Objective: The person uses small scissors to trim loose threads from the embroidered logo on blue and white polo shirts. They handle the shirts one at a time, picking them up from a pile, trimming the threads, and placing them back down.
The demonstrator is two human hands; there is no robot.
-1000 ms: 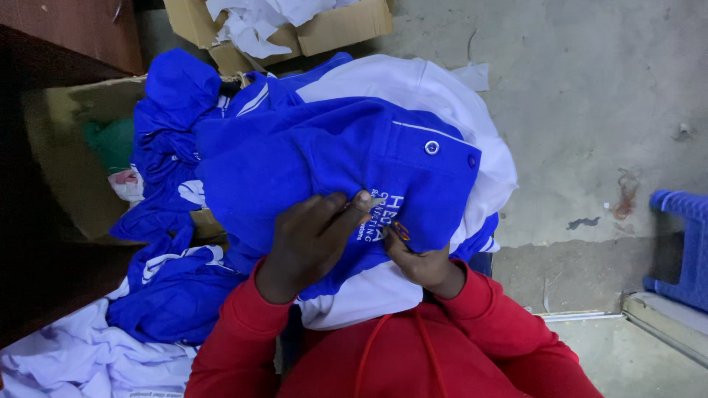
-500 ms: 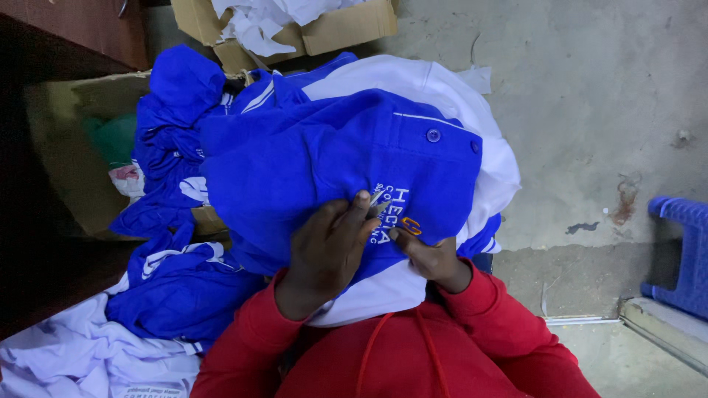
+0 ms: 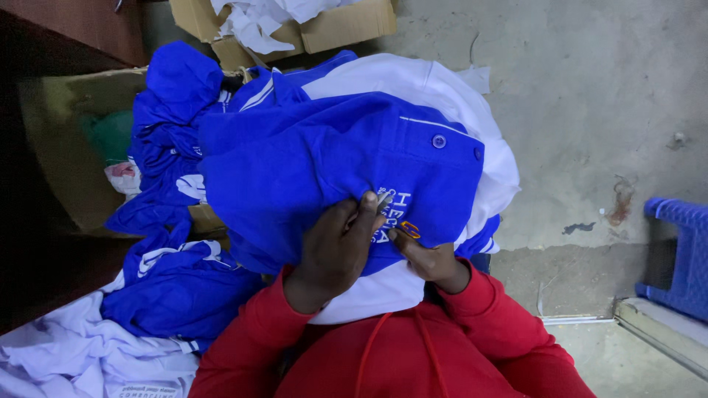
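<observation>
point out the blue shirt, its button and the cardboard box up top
blue shirt (image 3: 295,169), head view, on the flat cloth left of the button
button (image 3: 439,141), head view, on its centre
cardboard box (image 3: 346,26), head view, on its front wall

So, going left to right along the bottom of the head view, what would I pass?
White garments → heap of blue garments → left hand → right hand → blue plastic stool.
</observation>
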